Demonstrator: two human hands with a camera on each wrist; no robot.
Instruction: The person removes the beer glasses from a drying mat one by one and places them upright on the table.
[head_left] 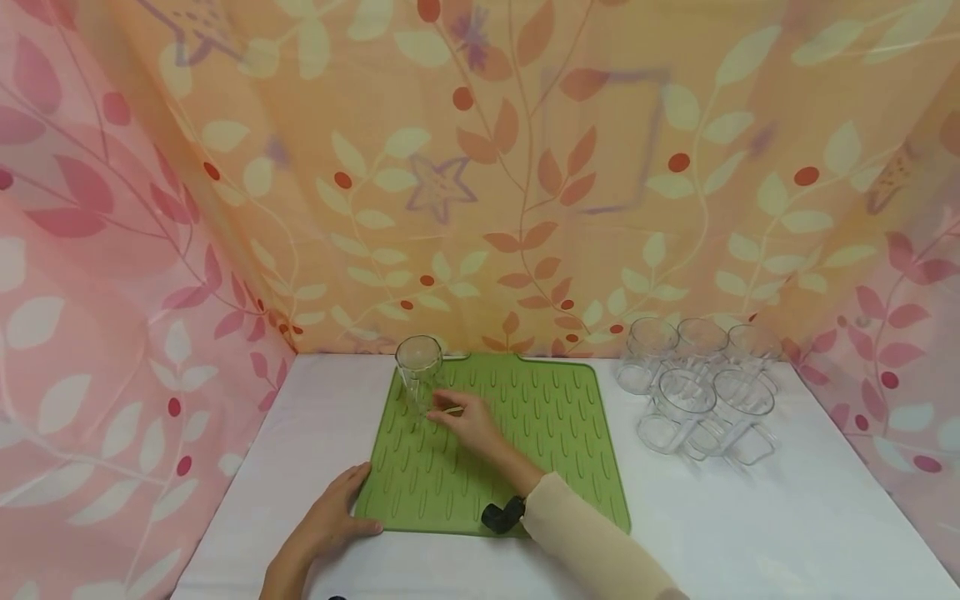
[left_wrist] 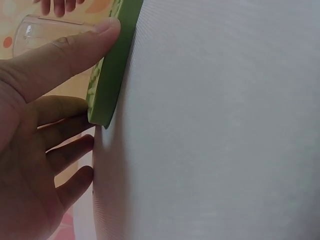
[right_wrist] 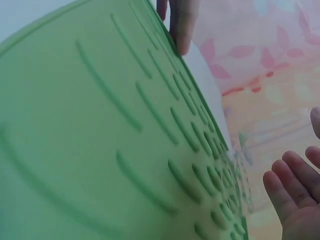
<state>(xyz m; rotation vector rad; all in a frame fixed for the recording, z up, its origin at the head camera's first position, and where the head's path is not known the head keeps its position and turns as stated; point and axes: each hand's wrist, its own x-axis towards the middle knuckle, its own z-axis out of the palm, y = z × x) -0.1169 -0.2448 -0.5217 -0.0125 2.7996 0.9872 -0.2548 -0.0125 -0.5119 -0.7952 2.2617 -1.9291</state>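
Note:
A clear glass mug [head_left: 419,371] stands upright at the far left of a green ridged mat [head_left: 517,450]. Beside its lower right side is my right hand [head_left: 468,425], thumb and fingers parted. In the right wrist view the fingers of that right hand [right_wrist: 295,185] are spread, with nothing between them. My left hand [head_left: 333,512] touches the mat's near left corner. Up close in the left wrist view, the thumb of the left hand [left_wrist: 30,115] lies straight along the mat's edge, and the fingertips meet the corner and the white cloth.
Several clear glass mugs [head_left: 686,392] stand grouped on the white tablecloth [head_left: 750,525] right of the mat. Patterned curtains [head_left: 517,167] enclose the back and both sides. A black device [head_left: 502,515] sits at my right wrist, over the mat's near edge.

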